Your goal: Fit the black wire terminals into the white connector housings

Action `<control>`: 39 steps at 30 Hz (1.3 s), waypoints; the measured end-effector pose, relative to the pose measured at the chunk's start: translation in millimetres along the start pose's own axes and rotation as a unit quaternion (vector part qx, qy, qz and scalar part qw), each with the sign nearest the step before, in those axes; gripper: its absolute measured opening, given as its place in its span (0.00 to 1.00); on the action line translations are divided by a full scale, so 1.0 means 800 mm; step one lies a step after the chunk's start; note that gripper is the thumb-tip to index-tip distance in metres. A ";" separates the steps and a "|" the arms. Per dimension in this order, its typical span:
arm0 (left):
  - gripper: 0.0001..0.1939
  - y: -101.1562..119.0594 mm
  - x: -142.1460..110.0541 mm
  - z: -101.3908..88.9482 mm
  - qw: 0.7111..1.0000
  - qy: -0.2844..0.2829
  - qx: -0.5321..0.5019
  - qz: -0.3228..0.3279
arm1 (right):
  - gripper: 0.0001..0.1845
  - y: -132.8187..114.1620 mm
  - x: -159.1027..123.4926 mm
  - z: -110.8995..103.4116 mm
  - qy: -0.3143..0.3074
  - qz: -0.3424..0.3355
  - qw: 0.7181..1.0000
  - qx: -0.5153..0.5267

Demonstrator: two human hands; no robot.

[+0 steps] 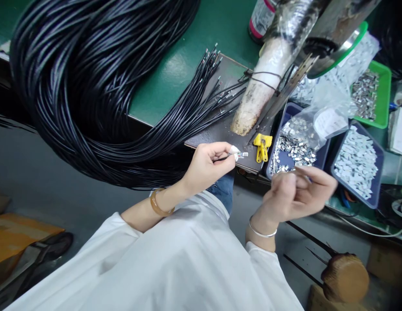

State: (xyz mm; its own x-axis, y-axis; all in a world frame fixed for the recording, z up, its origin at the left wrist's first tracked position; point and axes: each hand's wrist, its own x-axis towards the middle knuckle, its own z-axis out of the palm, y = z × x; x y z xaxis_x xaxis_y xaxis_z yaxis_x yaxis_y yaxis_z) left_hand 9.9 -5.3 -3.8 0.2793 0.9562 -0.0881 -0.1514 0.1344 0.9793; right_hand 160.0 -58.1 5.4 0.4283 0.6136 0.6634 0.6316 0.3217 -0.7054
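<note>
My left hand (216,159) pinches the end of a black cable (222,159), with white covers on its fingertips. A small silvery-white connector (245,154) sticks out beyond those fingertips. Close to the near edge of a blue tray (268,168) of small metal connector shells (296,149), my right hand (298,192) is closed, thumb against fingers and slightly blurred. Whatever lies between those fingers is hidden. Between the two hands, a yellow clip-like tool (262,147) rests on the dark work plate (204,134).
A large bundle of black cables (90,86) spreads over the green table (162,86), cut ends on the plate. A wrapped machine column (265,82) rises behind. Another blue tray (377,190) and a green tray (386,95) of metal pieces stand right. A stool (346,278) is below.
</note>
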 end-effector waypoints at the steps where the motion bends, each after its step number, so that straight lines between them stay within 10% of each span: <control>1: 0.05 0.002 0.002 -0.001 1.000 0.000 -0.008 -0.006 | 0.10 0.000 0.002 0.001 0.017 0.004 0.999 0.035; 10: 0.05 0.002 0.013 0.003 1.000 0.004 -0.022 0.013 | 0.10 0.015 -0.005 0.020 -0.145 -0.084 0.986 -0.026; 39: 0.06 0.002 0.020 0.001 0.998 0.000 0.054 0.035 | 0.10 0.028 -0.002 0.027 -0.132 -0.103 0.986 -0.006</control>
State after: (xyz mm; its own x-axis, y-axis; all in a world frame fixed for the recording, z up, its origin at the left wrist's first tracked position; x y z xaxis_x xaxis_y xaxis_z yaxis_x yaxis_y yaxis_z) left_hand 15.2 10.2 -3.3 0.2715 0.9623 -0.0179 -0.0678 0.0376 0.9970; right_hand 159.5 -36.3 -17.3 0.1081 0.7038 0.7021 0.6958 0.4509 -0.5591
